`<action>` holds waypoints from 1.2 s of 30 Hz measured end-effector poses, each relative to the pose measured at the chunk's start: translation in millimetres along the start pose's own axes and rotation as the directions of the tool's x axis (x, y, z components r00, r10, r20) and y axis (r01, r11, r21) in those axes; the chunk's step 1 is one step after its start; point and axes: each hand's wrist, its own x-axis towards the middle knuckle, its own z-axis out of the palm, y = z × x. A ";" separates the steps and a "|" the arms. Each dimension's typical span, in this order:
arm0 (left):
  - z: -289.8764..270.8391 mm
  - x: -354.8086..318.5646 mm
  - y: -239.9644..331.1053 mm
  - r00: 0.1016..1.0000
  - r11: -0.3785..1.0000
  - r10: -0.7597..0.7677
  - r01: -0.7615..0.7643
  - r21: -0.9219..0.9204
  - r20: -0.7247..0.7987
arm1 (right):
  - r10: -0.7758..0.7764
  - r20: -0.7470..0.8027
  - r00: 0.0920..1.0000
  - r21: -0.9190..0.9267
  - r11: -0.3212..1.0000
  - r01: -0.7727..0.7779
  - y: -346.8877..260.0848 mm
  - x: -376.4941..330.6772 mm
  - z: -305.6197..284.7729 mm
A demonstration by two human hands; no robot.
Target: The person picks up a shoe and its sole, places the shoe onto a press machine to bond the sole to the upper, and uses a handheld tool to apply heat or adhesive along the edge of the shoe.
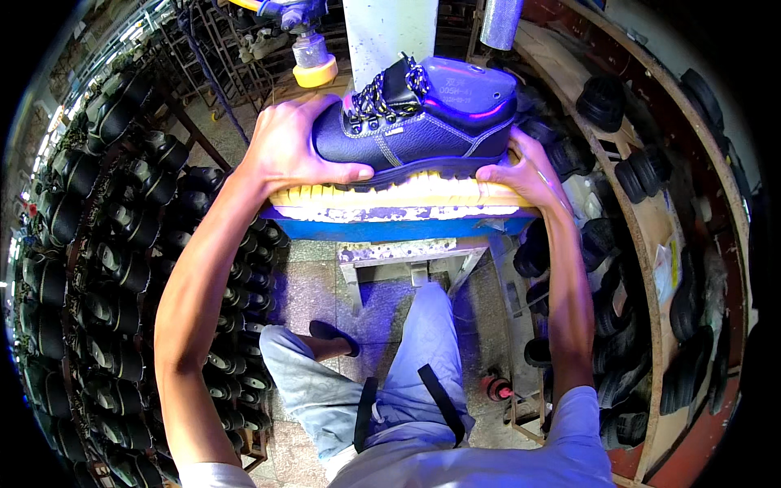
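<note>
A black lace-up shoe (390,138) sits sole down on a yellow pad (390,199) before me, toe to the left and heel to the right. Inside its opening is a blue-grey shoe last (468,83). My left hand (297,146) is closed round the toe end, thumb along the sole edge. Round the heel end closes my right hand (529,171), its thumb low on the side near the sole. The far fingers of both hands are hidden behind the shoe. Under the pad lies a blue base (382,229) on a metal stand (399,254).
Above the toe hangs a metal fitting with a yellow ring (316,71); a metal cylinder (501,23) hangs at upper right. A pale upright post (390,37) rises behind the shoe. Racks of shoes (114,268) fill the left, and a wooden shelf (655,325) holds black soles at right.
</note>
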 end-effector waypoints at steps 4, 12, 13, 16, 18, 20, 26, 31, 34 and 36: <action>7.1 -4.8 -4.7 0.995 0.995 0.075 -0.069 0.078 -0.066 | 0.000 -0.010 1.000 -0.020 1.000 -0.001 -7.1 -1.6 3.7; 7.4 1.7 -9.1 0.998 0.999 0.018 -0.020 0.043 0.055 | 0.075 -0.004 0.997 -0.054 0.996 -0.075 -2.9 -5.9 0.9; 4.1 3.9 -10.8 0.997 0.999 0.013 -0.015 0.029 0.072 | 0.075 -0.011 0.997 -0.089 0.993 -0.076 -0.5 -1.1 -1.0; 9.4 2.3 -10.9 0.998 0.998 0.058 -0.058 -0.004 -0.011 | 0.004 -0.032 0.999 -0.090 0.996 -0.007 5.3 -2.1 -3.2; 15.4 -4.1 -10.9 0.995 0.995 0.085 -0.088 -0.052 -0.058 | -0.016 -0.046 0.999 -0.004 1.000 0.016 3.8 -9.0 2.7; 13.0 -1.2 -13.7 0.993 0.994 0.103 -0.105 -0.030 -0.065 | -0.021 -0.054 0.998 -0.068 0.998 0.018 1.2 -5.3 2.2; 3.5 -1.9 -7.6 0.996 0.997 0.009 -0.016 0.077 0.089 | 0.038 -0.008 0.999 -0.080 0.996 -0.039 -0.5 -9.3 3.9; -3.9 -7.1 -40.1 1.000 0.816 -0.020 0.030 -0.577 0.024 | -0.106 0.028 0.994 0.055 0.993 0.105 15.6 -6.9 -2.6; -5.8 -41.0 -64.8 0.977 0.561 -0.187 0.192 -0.805 0.103 | -0.056 -0.021 0.998 0.122 0.991 0.059 9.6 -4.1 -3.3; -7.9 -51.5 -57.7 0.975 0.524 -0.138 0.220 -0.823 0.173 | -0.078 -0.016 0.997 0.107 0.991 0.079 12.1 -1.7 -6.5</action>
